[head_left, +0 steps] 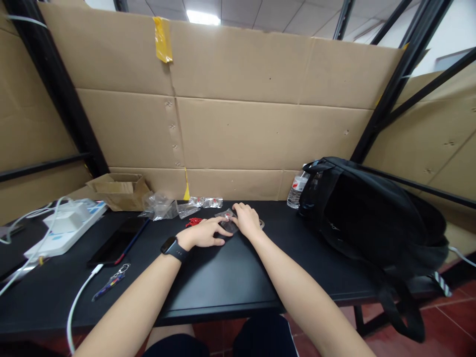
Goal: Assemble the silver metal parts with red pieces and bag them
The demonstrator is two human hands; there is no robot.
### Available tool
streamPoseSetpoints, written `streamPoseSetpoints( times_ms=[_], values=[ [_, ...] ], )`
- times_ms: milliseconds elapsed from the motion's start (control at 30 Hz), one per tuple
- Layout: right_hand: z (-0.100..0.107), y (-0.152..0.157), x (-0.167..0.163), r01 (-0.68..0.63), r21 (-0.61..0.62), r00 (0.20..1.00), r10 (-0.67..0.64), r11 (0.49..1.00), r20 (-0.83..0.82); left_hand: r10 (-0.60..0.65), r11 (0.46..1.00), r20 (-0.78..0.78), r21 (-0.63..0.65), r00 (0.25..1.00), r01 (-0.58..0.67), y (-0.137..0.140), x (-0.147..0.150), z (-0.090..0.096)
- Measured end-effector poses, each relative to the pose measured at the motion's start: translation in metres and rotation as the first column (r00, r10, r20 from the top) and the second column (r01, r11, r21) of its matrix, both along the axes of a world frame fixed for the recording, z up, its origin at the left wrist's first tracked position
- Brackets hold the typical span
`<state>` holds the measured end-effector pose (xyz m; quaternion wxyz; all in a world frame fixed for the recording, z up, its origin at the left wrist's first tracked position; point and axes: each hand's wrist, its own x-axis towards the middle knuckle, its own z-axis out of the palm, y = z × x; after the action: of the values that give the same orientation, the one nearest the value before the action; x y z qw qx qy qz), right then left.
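A small clear plastic bag (231,225) with something red in it lies on the black table between my hands. My left hand (203,234), with a dark watch on its wrist, comes at the bag from the left. Its thumb and forefinger are apart, and other fingertips touch the bag. From the right, my right hand (247,220) grips the bag's edge with thumb and fingers. Just behind my left hand is a bundle of red cord (193,222). A pale ring-shaped thing, perhaps a tape roll (262,224), shows partly behind my right hand.
Clear packets (206,202) and crumpled plastic (160,207) lie at the back, near a brown paper bag (124,193). Left are a power strip (67,228), a dark tablet (117,241) and a keychain (111,282). A water bottle (295,191) and black backpack (368,218) stand right.
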<state>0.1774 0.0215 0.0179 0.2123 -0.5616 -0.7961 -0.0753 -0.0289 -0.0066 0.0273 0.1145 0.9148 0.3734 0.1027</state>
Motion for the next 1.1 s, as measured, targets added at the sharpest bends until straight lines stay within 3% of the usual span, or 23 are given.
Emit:
streamPoseSetpoints(
  times_ms=[67,133,233,300,367,500,667,867,967,1100],
  values=[
    [-0.002,0.002,0.001,-0.025,-0.001,0.998,0.025,1.0,-0.05,-0.034,0.999,0.008,0.007,0.999,0.034,0.0,-0.001,0.004],
    [-0.004,0.006,0.007,-0.176,-0.048,0.976,0.168,0.983,-0.14,-0.058,0.998,0.051,0.023,0.997,0.057,0.001,-0.003,0.008],
    [-0.004,0.013,0.019,-0.445,-0.061,0.858,0.405,0.894,-0.316,-0.075,0.997,0.169,0.046,0.983,0.068,0.004,-0.005,0.011],
    [-0.004,0.016,0.027,-0.49,-0.005,0.802,0.449,0.872,-0.394,-0.069,0.996,0.261,0.076,0.963,0.05,0.007,-0.005,0.009],
    [-0.003,0.018,0.033,-0.488,0.022,0.791,0.453,0.873,-0.412,-0.035,0.992,0.317,0.127,0.948,-0.006,0.01,-0.003,0.003],
    [-0.002,0.017,0.038,-0.504,-0.045,0.814,0.457,0.862,-0.358,0.077,0.969,0.309,0.202,0.948,-0.144,0.014,0.003,-0.008],
    [0.001,0.015,0.037,-0.533,-0.059,0.795,0.475,0.844,-0.377,0.076,0.975,0.322,0.172,0.944,-0.137,0.016,0.001,-0.005],
    [-0.002,0.019,0.035,-0.456,-0.198,0.787,0.289,0.868,-0.545,0.16,0.983,0.449,0.005,0.879,-0.182,0.021,-0.014,-0.001],
    [-0.007,0.018,0.029,-0.42,-0.212,0.758,0.213,0.882,-0.617,0.275,0.958,0.485,-0.066,0.83,-0.279,0.022,-0.013,-0.005],
    [-0.008,0.01,0.022,-0.309,-0.188,0.831,0.169,0.932,-0.531,0.407,0.892,0.393,0.021,0.825,-0.451,0.018,-0.003,-0.008]
  ],
)
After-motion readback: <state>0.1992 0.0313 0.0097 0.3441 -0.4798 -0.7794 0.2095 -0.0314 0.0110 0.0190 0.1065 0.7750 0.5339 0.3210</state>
